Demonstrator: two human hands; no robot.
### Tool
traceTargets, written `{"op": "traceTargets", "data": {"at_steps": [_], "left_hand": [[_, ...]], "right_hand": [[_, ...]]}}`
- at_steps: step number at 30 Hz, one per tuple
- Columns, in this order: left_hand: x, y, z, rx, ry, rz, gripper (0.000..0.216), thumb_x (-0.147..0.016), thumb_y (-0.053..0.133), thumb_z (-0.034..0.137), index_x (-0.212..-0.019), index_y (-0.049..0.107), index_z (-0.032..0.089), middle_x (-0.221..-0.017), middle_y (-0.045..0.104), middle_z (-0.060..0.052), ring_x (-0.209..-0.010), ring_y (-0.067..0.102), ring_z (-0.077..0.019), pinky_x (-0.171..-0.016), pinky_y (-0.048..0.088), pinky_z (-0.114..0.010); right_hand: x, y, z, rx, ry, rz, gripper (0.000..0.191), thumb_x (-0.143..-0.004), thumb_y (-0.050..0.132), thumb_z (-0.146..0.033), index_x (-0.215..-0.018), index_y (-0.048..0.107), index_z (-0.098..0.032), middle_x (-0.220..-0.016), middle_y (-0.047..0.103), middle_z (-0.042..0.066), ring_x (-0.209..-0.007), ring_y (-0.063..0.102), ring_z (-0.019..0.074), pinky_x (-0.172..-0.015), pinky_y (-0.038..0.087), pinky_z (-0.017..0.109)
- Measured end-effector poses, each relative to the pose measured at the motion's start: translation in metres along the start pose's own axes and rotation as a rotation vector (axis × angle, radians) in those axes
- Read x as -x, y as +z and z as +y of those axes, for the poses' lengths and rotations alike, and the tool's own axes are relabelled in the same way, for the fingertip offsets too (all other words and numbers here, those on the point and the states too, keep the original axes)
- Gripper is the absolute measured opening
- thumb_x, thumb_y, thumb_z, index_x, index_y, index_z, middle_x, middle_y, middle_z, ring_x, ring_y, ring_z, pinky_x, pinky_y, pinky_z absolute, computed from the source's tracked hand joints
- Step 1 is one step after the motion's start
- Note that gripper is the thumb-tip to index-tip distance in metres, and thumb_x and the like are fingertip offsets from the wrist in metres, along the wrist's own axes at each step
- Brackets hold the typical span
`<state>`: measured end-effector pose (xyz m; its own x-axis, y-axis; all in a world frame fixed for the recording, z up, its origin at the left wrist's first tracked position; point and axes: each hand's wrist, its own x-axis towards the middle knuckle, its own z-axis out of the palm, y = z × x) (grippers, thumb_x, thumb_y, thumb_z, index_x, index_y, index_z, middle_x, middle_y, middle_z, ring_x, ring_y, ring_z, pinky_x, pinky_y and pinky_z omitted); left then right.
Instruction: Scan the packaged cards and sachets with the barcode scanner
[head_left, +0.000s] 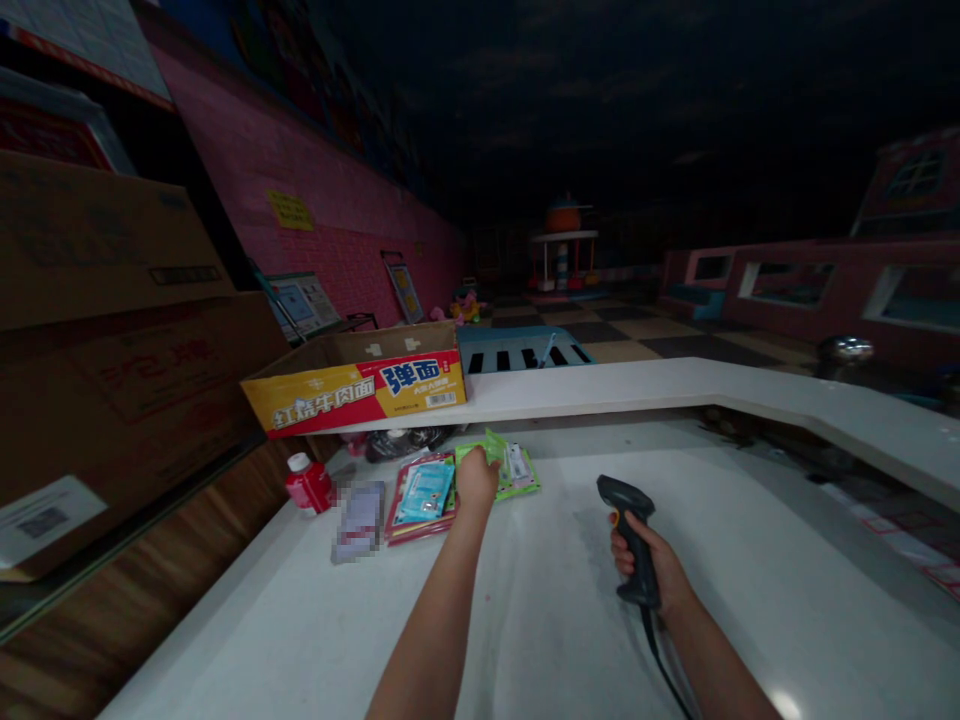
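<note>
My right hand (645, 560) is wrapped round the grip of a black barcode scanner (628, 495), held above the white counter, its cord (658, 655) trailing down. My left hand (478, 482) reaches to the back of the counter and is closed on a green packet (496, 446); its fingertips are partly hidden. Under and beside that hand lies a flat green package (529, 480) with a white item showing on it. Just left of the hand, a light blue packet (426, 492) rests on a stack of red-edged flat packages (397, 525).
A blurred-out flat item (359, 520) and a red bottle with a white cap (309, 485) stand farther left. A yellow and red carton (367, 385) sits on the raised white ledge (600, 385). Large cardboard boxes (127, 400) are stacked at the left edge.
</note>
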<state>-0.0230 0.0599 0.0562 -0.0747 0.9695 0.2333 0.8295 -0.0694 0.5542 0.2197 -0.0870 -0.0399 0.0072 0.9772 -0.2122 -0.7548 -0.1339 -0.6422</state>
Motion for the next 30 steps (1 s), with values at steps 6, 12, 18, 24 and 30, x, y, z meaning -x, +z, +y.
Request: {"op": "traceTargets", "data": {"at_steps": [6, 12, 18, 24, 30], "left_hand": [[0.030, 0.051, 0.009, 0.887, -0.082, -0.129, 0.014, -0.073, 0.066, 0.019, -0.076, 0.053, 0.018, -0.071, 0.058, 0.002, -0.065, 0.063, -0.0137, -0.057, 0.057, -0.028], [0.058, 0.100, 0.009, 1.050, -0.085, -0.115, 0.023, -0.068, 0.070, 0.031, -0.078, 0.054, 0.018, -0.072, 0.062, 0.000, -0.066, 0.065, -0.0158, -0.055, 0.058, -0.029], [0.068, 0.121, -0.003, 1.002, -0.018, -0.109, 0.023, -0.071, 0.065, 0.039, -0.078, 0.054, 0.019, -0.072, 0.064, -0.001, -0.065, 0.066, -0.0170, -0.056, 0.058, -0.030], [0.067, 0.123, -0.005, 1.006, -0.020, -0.101, 0.014, -0.075, 0.060, 0.031, -0.079, 0.052, 0.020, -0.074, 0.063, -0.001, -0.067, 0.065, -0.0165, -0.059, 0.060, -0.032], [0.069, 0.116, -0.001, 0.845, -0.033, -0.057, 0.013, -0.075, 0.057, 0.024, -0.068, 0.048, 0.020, -0.071, 0.058, 0.000, -0.064, 0.061, -0.0132, -0.057, 0.058, -0.027]], "right_hand": [[0.006, 0.012, -0.004, 0.235, -0.066, 0.125, 0.035, -0.073, 0.077, -0.043, -0.092, 0.061, -0.018, -0.050, 0.056, -0.005, -0.036, 0.048, 0.0089, -0.035, 0.038, 0.018], [0.028, 0.024, -0.006, 0.411, -0.088, 0.179, 0.029, -0.073, 0.078, -0.037, -0.089, 0.060, -0.021, -0.054, 0.061, -0.004, -0.040, 0.056, 0.0120, -0.038, 0.047, 0.022], [0.058, 0.030, -0.003, 0.665, -0.108, 0.194, 0.031, -0.072, 0.075, -0.045, -0.085, 0.059, -0.021, -0.048, 0.054, -0.007, -0.033, 0.045, 0.0086, -0.029, 0.031, 0.017], [0.071, 0.031, -0.002, 0.772, -0.145, 0.177, 0.033, -0.071, 0.074, -0.047, -0.077, 0.056, -0.021, -0.046, 0.050, -0.007, -0.033, 0.043, 0.0087, -0.030, 0.034, 0.019], [0.072, 0.032, -0.005, 0.776, -0.144, 0.197, 0.033, -0.070, 0.074, -0.048, -0.079, 0.055, -0.021, -0.047, 0.051, -0.007, -0.033, 0.043, 0.0097, -0.030, 0.035, 0.021]]}}
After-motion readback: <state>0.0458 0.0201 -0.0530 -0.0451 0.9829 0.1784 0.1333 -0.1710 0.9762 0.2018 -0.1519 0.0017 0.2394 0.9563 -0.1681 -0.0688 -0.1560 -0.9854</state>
